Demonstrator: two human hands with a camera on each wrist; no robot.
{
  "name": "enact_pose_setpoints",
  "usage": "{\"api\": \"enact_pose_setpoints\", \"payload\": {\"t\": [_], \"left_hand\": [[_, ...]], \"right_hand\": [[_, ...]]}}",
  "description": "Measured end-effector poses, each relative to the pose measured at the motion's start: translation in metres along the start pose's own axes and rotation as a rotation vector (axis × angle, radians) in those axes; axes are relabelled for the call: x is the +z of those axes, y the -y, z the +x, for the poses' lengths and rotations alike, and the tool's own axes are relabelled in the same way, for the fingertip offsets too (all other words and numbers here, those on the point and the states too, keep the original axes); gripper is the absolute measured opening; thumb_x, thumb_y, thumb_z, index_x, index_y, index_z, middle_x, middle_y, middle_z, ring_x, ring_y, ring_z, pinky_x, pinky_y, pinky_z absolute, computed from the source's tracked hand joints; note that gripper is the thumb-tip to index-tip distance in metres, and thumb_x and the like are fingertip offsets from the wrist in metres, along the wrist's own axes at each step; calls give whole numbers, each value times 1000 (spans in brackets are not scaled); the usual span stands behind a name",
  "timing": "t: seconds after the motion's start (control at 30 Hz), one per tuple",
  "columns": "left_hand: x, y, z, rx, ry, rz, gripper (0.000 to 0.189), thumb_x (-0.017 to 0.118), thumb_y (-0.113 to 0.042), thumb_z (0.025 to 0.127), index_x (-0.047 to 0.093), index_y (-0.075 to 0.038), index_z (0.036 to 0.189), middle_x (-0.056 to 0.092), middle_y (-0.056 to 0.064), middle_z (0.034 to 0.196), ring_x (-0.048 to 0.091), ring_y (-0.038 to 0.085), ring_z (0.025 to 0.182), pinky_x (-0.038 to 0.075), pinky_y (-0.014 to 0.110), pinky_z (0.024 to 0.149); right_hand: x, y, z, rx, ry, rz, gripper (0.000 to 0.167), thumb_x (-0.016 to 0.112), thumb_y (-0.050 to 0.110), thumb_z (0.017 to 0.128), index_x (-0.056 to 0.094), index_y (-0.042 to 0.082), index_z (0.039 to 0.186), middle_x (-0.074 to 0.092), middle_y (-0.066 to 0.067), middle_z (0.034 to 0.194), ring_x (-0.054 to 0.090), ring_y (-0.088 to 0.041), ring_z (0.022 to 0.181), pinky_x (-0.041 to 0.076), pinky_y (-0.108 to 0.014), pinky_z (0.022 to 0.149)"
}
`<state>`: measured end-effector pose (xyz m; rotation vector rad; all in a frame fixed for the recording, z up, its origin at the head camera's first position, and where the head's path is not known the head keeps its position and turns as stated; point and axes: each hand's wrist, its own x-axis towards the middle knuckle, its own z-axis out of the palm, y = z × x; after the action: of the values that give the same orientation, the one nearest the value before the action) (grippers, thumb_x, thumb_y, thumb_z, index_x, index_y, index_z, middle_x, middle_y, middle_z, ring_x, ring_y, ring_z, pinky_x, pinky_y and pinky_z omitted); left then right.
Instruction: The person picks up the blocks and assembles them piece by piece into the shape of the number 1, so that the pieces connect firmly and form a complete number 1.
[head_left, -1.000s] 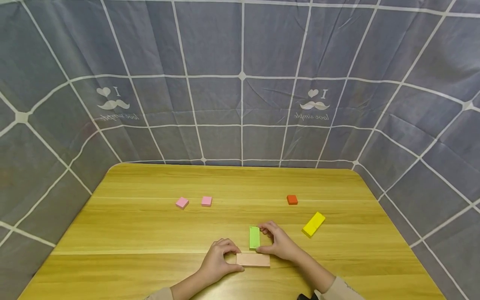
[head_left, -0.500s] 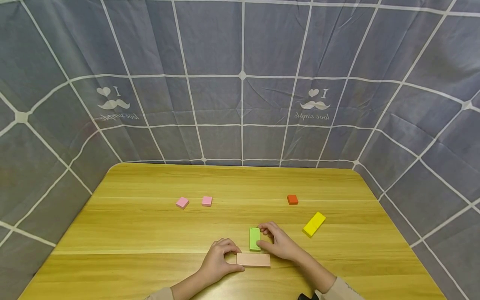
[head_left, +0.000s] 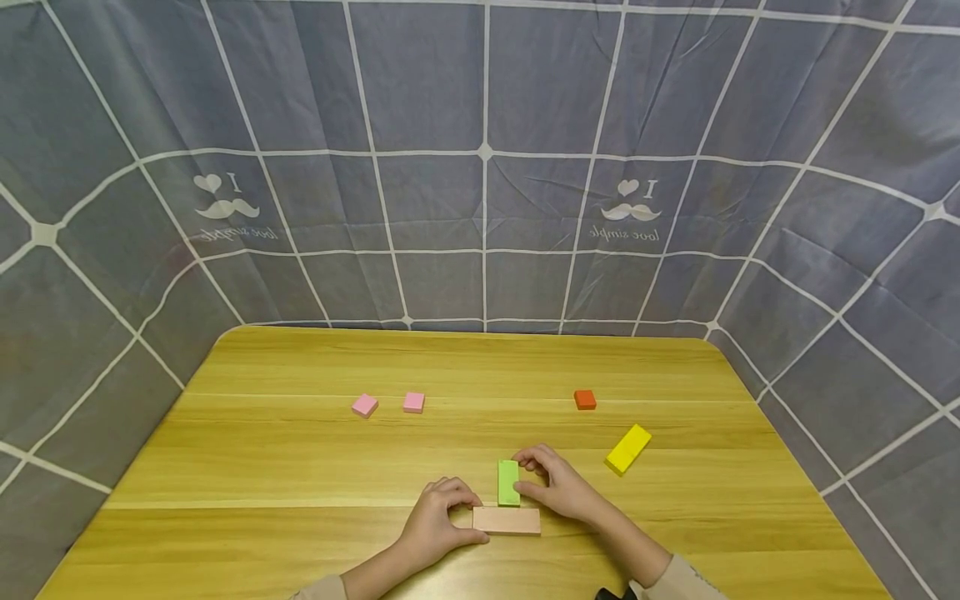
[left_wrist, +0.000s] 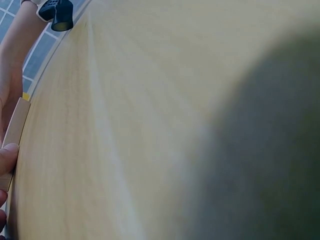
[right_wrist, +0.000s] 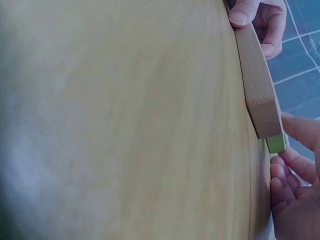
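Observation:
A plain wooden block (head_left: 506,521) lies crosswise near the front of the table. My left hand (head_left: 442,521) pinches its left end, thumb along the near side and fingers behind. Just behind it lies a light green block (head_left: 507,483), pointing away from me, its near end right at the wooden block's back edge. My right hand (head_left: 558,485) holds the green block from the right, thumb at its near part and fingertips at the far corner. In the right wrist view the green block (right_wrist: 276,143) shows only in part behind the wooden block (right_wrist: 257,80).
A yellow block (head_left: 628,449) lies slantwise to the right, with a small red square block (head_left: 585,400) behind it. Two pink square blocks, one turned (head_left: 365,406) and one straight (head_left: 414,402), lie at the back left. A grey checked curtain (head_left: 480,200) surrounds the table (head_left: 300,467).
The green block has slid a little toward me, up to the wooden block. My right thumb has shifted higher on it. The left hand and the wooden block stay in place.

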<state>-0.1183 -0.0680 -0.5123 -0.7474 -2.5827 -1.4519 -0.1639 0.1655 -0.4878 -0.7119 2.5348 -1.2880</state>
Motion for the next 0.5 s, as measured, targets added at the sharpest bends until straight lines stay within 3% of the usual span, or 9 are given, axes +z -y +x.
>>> {"api": "enact_pose_setpoints", "payload": {"t": [0.5], "left_hand": [[-1, -3, 1, -18, 9, 4, 34, 82, -32, 60, 69, -13, 84, 59, -13, 84, 51, 6, 84, 26, 73, 84]], "right_hand": [[3, -6, 2, -34, -20, -10, 34, 66, 26, 85, 57, 5, 110, 52, -2, 100, 48, -17, 92, 41, -27, 83]]}}
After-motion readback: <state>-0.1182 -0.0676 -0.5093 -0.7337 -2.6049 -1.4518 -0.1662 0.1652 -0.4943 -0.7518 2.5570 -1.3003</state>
